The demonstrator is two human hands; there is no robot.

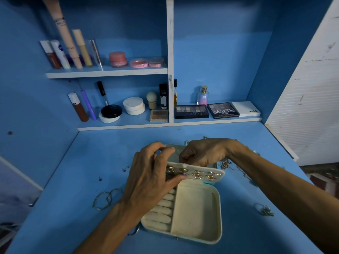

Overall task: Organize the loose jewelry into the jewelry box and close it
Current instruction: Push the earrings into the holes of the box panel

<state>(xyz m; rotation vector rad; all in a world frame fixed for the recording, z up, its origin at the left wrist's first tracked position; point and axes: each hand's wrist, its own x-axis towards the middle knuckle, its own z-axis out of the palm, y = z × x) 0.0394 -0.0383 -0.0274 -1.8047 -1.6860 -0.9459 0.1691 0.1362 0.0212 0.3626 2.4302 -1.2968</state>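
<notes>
An open cream-lined jewelry box [197,213] lies on the blue desk, with ring rolls on its left and a bare compartment on its right. Its cream earring flap [218,172] stands raised across the middle and carries several gold earrings [197,175]. My left hand [152,178] grips the flap's left end, thumb pressed on its front. My right hand [201,153] is curled behind the flap's top edge, fingertips pinched together; what they pinch is hidden. Loose pieces lie around: silver hoops [105,198] on the left, a chain tangle [227,165] on the right, a silver cluster [266,210].
Small studs [124,169] lie on the desk left of the box. Shelves at the back hold makeup tubes, pink jars [117,59], eyeshadow palettes [222,110] and a perfume bottle [202,96]. A white slatted panel [311,107] stands at the right.
</notes>
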